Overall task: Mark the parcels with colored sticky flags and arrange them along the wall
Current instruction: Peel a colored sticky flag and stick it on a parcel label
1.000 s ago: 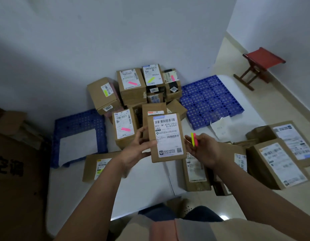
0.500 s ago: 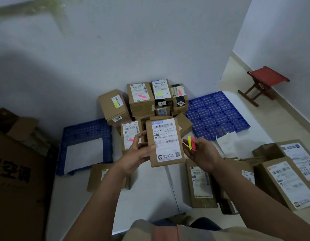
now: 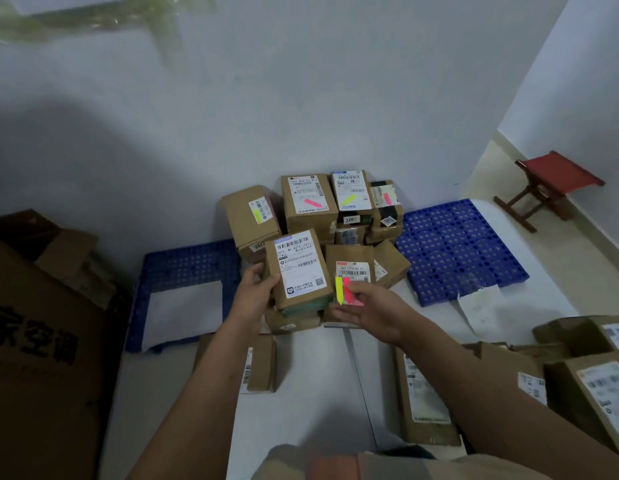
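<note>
The left hand (image 3: 254, 294) grips a small brown parcel (image 3: 297, 268) by its left edge, thumb across the front and fingers curled behind, holding it label-up just in front of the flagged stack (image 3: 322, 206) against the far wall (image 3: 266, 116). Just right of it, the right hand (image 3: 370, 311) pinches yellow and pink sticky flags (image 3: 346, 289) between thumb and fingertips, beside the parcel's right edge.

Matt brown cardboard parcel (image 3: 298, 268) with a smooth white paper label; perforated blue plastic pallet (image 3: 460, 251); red-topped wooden stool (image 3: 550, 187).
</note>
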Tool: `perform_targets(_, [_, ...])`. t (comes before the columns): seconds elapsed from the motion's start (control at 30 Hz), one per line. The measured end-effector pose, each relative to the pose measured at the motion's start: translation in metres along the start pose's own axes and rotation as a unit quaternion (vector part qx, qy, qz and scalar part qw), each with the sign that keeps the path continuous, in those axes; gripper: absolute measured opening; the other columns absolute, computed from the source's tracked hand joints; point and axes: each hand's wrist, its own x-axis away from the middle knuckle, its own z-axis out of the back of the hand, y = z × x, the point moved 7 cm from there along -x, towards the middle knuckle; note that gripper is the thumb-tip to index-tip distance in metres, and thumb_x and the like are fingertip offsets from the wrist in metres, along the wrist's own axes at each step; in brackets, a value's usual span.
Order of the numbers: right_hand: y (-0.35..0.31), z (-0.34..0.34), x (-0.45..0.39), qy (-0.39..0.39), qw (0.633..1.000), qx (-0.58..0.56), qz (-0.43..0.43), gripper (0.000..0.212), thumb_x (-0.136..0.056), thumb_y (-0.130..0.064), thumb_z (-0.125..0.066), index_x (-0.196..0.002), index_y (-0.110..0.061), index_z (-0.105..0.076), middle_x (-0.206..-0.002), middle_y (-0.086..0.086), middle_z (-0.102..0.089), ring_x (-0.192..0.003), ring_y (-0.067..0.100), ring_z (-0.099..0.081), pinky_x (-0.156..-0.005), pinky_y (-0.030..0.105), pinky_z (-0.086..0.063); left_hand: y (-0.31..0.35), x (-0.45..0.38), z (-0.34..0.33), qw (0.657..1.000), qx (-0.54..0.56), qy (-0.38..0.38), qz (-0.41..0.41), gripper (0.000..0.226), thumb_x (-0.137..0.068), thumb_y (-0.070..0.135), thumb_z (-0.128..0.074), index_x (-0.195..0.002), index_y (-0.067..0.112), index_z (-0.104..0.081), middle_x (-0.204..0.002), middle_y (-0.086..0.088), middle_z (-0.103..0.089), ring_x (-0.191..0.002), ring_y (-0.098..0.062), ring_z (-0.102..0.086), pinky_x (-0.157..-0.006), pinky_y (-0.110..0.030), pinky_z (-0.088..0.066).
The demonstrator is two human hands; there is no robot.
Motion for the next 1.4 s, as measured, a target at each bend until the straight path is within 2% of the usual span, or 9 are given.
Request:
perform_targets(0.1, [-0.003,-0.007,-0.007,0.022,1.0,0.006,0.004,0.028,-0.096,-0.01,-0.058,-0.123,-0.009,-0.053,-0.126,0.02,-0.063,-0.116,0.037,-0.062,-0.098,0.046,-0.052,0.012,0.0,0.0,0.998,-0.047,0.017,-0.04,0.026,-0.098,0.019,-0.058,-0.12,0.029,-0.047,-0.122,0.006,-0.061,-0.108,-0.012,-0.058,-0.084,-0.028,-0.05])
perform_targets(0.2, [-0.007,-0.005,-0.009,0.054,0.998,0.042,0.004,0.027,-0.095,-0.011,-0.06,-0.121,-0.009,-0.056,-0.121,0.015,-0.065,-0.113,0.031,-0.063,-0.098,0.04,-0.052,0.034,0.008,0.01,0.975,-0.141,0.108,-0.136,0.026,-0.099,0.018,-0.056,-0.123,0.025,-0.054,-0.12,0.008,-0.059,-0.103,-0.005,-0.055,-0.082,-0.021,-0.044])
perform_targets(0.3, [-0.011,0.0,-0.006,0.082,0.995,0.059,0.017,0.023,-0.095,-0.012,-0.06,-0.117,-0.008,-0.059,-0.113,0.011,-0.068,-0.104,0.022,-0.062,-0.087,0.031,-0.054,0.053,0.02,0.0,0.954,-0.154,0.117,-0.227,0.014,-0.098,0.017,-0.056,-0.107,0.027,-0.061,-0.114,0.007,-0.063,-0.094,0.001,-0.062,-0.071,-0.013,-0.048])
perform_targets(0.37, [-0.012,0.003,-0.005,0.084,0.995,0.04,0.03,0.023,-0.094,-0.011,-0.061,-0.116,-0.005,-0.059,-0.112,0.013,-0.067,-0.101,0.021,-0.062,-0.079,0.026,-0.054,0.054,0.025,-0.025,0.961,-0.16,0.042,-0.221,0.01,-0.099,0.021,-0.057,-0.103,0.025,-0.065,-0.106,0.009,-0.066,-0.088,0.0,-0.065,-0.065,-0.015,-0.053])
perform_targets(0.53, [-0.02,0.003,0.004,0.082,0.993,-0.015,0.082,0.006,-0.095,-0.008,-0.057,-0.097,-0.007,-0.063,-0.086,0.007,-0.065,-0.078,0.014,-0.059,-0.077,0.024,-0.051,0.029,0.033,-0.083,0.954,-0.231,-0.098,-0.161,0.012,-0.091,0.034,-0.067,-0.09,0.022,-0.069,-0.089,0.006,-0.071,-0.086,-0.01,-0.067,-0.081,-0.03,-0.057])
perform_targets(0.77, [-0.033,0.004,0.017,0.091,0.985,0.041,0.143,0.009,-0.094,-0.01,-0.06,-0.1,-0.007,-0.066,-0.093,0.011,-0.067,-0.084,0.017,-0.061,-0.073,0.024,-0.054,0.022,0.041,-0.1,0.964,-0.19,-0.138,-0.122,0.012,-0.088,0.021,-0.073,-0.078,0.016,-0.068,-0.07,0.003,-0.069,-0.06,-0.005,-0.062,-0.061,-0.018,-0.049])
perform_targets(0.87, [-0.034,0.002,0.02,0.088,0.979,0.092,0.157,0.018,-0.094,-0.015,-0.061,-0.108,-0.006,-0.068,-0.101,0.015,-0.068,-0.091,0.019,-0.06,-0.081,0.028,-0.053,0.024,0.046,-0.103,0.964,-0.181,-0.16,-0.111,0.009,-0.089,0.014,-0.071,-0.081,0.01,-0.07,-0.072,-0.003,-0.071,-0.06,-0.007,-0.063,-0.062,-0.017,-0.051])
perform_targets(1.17, [-0.038,-0.003,0.029,0.081,0.969,0.143,0.183,0.014,-0.096,-0.014,-0.058,-0.1,-0.006,-0.069,-0.069,-0.004,-0.06,-0.069,0.008,-0.051,-0.074,0.026,-0.049,0.03,0.05,-0.101,0.95,-0.22,-0.175,-0.138,0.016,-0.095,0.016,-0.064,-0.082,0.01,-0.072,-0.074,-0.008,-0.072,-0.061,-0.01,-0.065,-0.066,-0.022,-0.054])
perform_targets(1.4, [-0.041,-0.001,0.033,0.108,0.965,0.136,0.198,0.011,-0.095,-0.012,-0.06,-0.099,-0.01,-0.07,-0.075,0.005,-0.059,-0.07,0.012,-0.051,-0.076,0.029,-0.05,0.029,0.053,-0.1,0.95,-0.23,-0.161,-0.138,0.016,-0.093,0.026,-0.067,-0.089,0.01,-0.07,-0.075,0.0,-0.072,-0.067,-0.008,-0.066,-0.075,-0.028,-0.058])
